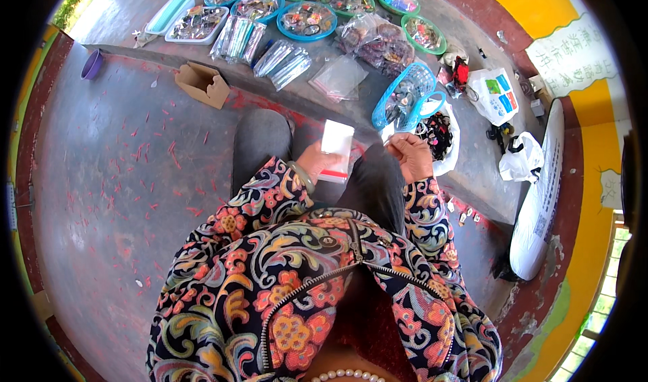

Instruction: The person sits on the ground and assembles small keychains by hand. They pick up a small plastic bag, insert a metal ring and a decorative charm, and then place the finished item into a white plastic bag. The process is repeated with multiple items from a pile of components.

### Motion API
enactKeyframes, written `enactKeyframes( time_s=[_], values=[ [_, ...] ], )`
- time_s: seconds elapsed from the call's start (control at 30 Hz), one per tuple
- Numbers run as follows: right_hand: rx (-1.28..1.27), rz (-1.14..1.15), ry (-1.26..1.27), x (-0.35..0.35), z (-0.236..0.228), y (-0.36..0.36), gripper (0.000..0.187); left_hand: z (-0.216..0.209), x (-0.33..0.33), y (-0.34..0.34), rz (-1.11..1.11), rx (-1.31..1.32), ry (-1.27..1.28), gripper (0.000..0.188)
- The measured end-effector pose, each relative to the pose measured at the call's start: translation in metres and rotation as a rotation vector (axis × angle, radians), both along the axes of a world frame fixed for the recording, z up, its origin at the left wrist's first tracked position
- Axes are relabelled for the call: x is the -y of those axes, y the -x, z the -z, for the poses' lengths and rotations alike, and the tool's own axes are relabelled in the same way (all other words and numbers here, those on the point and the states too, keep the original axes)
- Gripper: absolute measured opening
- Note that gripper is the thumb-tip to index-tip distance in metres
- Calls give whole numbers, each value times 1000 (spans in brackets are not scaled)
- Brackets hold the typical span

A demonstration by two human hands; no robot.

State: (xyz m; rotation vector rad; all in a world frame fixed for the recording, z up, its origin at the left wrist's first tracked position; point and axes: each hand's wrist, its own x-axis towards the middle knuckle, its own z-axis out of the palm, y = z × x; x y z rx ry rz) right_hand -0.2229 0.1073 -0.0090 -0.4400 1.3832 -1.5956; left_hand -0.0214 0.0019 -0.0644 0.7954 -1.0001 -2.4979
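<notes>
Head camera view, looking down past a person's floral sleeves at their two hands, with clock directions taken from the middle of the scene. Just above centre, the left hand [314, 162] grips a flat white packet with a red band [337, 140], thumb over it and fingers wrapped closed around its side. Between two and three o'clock is the right hand [414, 156], beside the person's knee; its fingers are bent inward, but I cannot tell how nearly the tips meet, or whether they hold the small white thing next to them.

Between one and two o'clock, just beyond that hand, a blue lattice basket [383, 108] holds small mixed pieces. Beside it, at two o'clock, an open white sack [453, 147] holds a dark, tangled heap. Farther out on the raised ledge, a green basket [432, 51] at one o'clock, a round blue basket [308, 38] at twelve and a white rectangular tray [192, 41] at eleven all carry small, shiny packaged items. Nearer at twelve lie flat clear bags [339, 78]. At ten o'clock stands an open cardboard box [214, 93], its inside shadowed; beyond it sits a purple bowl [92, 66], contents unclear.
</notes>
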Motion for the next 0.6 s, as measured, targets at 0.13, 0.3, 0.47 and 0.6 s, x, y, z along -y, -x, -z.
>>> enactKeyframes(
  time_s=[0.13, 0.3, 0.47, 0.6],
  values=[
    [36, -244, -162, 0, 0, -14, 37, 0, 3, 3, -280, -18, -38, 29],
    [27, -543, -337, 18, 26, -47, 29, -12, 2, -1, -279, -92, 14, 32],
    [145, -600, -372, 26, 48, -51, 25, -3, 3, -1, -284, -86, 42, 38],
    [288, -453, -286, 35, 56, -49, 23, 3, 4, -2, -319, -10, 149, 42]
  ],
)
